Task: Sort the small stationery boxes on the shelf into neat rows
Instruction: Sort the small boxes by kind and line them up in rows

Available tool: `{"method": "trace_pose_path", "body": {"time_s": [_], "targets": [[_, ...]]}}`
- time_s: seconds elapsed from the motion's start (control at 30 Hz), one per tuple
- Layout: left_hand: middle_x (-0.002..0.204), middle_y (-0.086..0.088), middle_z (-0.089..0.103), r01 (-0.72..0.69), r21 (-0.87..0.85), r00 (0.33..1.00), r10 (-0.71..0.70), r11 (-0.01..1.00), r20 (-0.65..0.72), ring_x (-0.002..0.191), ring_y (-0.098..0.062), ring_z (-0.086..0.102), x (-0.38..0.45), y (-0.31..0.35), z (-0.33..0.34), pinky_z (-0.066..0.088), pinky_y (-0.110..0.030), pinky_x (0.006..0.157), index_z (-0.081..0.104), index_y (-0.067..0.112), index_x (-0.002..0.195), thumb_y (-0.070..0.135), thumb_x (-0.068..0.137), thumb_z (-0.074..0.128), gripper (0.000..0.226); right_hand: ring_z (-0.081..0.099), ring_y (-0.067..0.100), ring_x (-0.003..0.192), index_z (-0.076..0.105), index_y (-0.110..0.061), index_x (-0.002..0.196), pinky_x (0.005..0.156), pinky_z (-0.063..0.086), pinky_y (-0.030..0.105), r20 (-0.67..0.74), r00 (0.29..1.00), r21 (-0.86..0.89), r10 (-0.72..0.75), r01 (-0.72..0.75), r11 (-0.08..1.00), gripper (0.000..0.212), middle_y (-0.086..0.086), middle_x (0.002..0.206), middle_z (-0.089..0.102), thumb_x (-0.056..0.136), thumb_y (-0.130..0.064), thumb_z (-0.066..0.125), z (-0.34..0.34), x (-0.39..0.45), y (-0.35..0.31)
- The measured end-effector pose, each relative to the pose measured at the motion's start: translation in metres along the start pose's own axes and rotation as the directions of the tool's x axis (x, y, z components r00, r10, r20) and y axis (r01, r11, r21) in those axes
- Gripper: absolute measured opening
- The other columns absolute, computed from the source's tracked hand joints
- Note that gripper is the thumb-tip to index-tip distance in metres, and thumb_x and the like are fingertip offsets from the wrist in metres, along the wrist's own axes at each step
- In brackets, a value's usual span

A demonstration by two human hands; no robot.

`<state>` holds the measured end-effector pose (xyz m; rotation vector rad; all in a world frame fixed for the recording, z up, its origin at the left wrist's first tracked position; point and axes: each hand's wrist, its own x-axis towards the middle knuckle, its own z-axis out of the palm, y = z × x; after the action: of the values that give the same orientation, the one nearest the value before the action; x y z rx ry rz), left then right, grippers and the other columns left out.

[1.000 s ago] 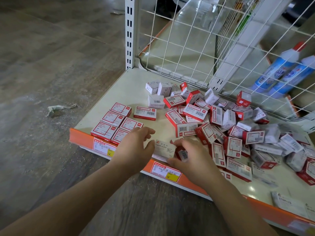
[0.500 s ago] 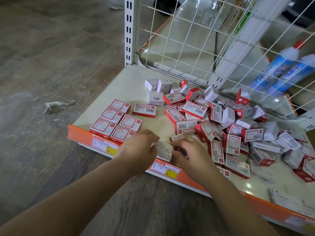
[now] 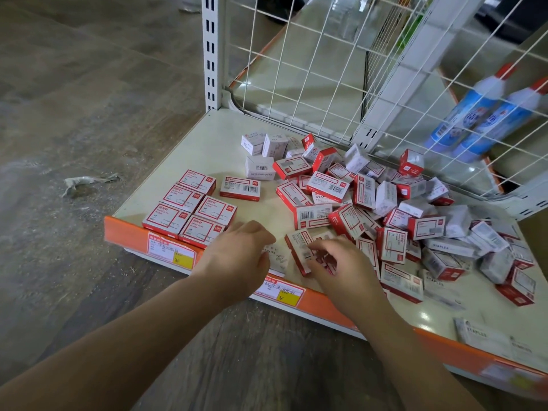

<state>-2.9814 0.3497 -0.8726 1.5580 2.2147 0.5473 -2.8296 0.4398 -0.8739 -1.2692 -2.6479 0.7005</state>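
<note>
Sorting is at an early step: five paper-clip boxes (image 3: 189,209) are squared at the shelf (image 3: 207,143) front edge. Beside them, a white box (image 3: 277,258) is touched by the left hand (image 3: 237,256), its grip released; a red box (image 3: 299,250) is pinched in the right hand (image 3: 341,262). Alignment against the finished block is judged next; the heap (image 3: 400,209) behind remains unsorted.

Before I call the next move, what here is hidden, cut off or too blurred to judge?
- Head view: white box is half hidden under the left hand.
- Right hand covers the red box it grips.
- Glue bottles are motion-blurred behind the wire mesh.
- Price tag at the right edge is blurred.
</note>
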Motion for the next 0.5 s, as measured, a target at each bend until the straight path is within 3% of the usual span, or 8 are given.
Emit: {"method": "trace_pose_path", "body": {"time_s": [0.17,0.27,0.4,0.5], "targets": [[0.138,0.011,0.042,-0.153,0.13,0.988,0.147,0.98,0.054,0.127,-0.009,0.033,-0.0024,0.0057,-0.0009,0.033,-0.025,0.104,0.045,0.027,0.134,0.026,0.099,0.037,0.036,0.047,0.007,0.103,0.056,-0.022,0.117,0.086,0.038,0.02,-0.006,0.992,-0.057,0.126,-0.126,0.99,0.036,-0.006,0.117,0.053,0.087,-0.041,0.057,-0.0011,-0.005,0.0076],[0.138,0.01,0.042,-0.166,0.172,0.985,0.154,0.971,0.082,0.125,-0.01,0.035,-0.0033,0.0076,-0.0012,0.034,-0.024,0.101,0.044,0.026,0.135,0.027,0.099,0.038,0.036,0.047,0.005,0.096,0.057,-0.021,0.115,0.077,0.04,0.017,0.006,0.99,-0.054,0.142,-0.142,0.988,0.037,-0.006,0.115,0.054,0.085,-0.043,0.06,0.0004,-0.0071,0.0077],[0.136,0.01,0.043,-0.149,0.167,0.987,0.135,0.975,0.091,0.121,-0.01,0.039,-0.0042,0.0079,-0.0006,0.038,-0.022,0.096,0.044,0.026,0.135,0.026,0.099,0.04,0.036,0.043,0.003,0.09,0.057,-0.019,0.114,0.063,0.031,0.01,-0.001,0.991,-0.068,0.132,-0.132,0.989,0.039,-0.006,0.112,0.055,0.084,-0.044,0.061,-0.0005,-0.0067,0.0049],[0.135,0.01,0.043,-0.129,0.138,0.989,0.117,0.982,0.09,0.119,-0.009,0.04,-0.0038,0.0084,-0.0004,0.041,-0.021,0.094,0.045,0.026,0.134,0.027,0.098,0.04,0.036,0.049,0.007,0.1,0.054,-0.02,0.116,0.073,0.035,0.015,-0.005,0.988,-0.074,0.151,-0.151,0.986,0.042,-0.006,0.115,0.054,0.084,-0.046,0.06,0.0013,-0.005,0.0032]]}}
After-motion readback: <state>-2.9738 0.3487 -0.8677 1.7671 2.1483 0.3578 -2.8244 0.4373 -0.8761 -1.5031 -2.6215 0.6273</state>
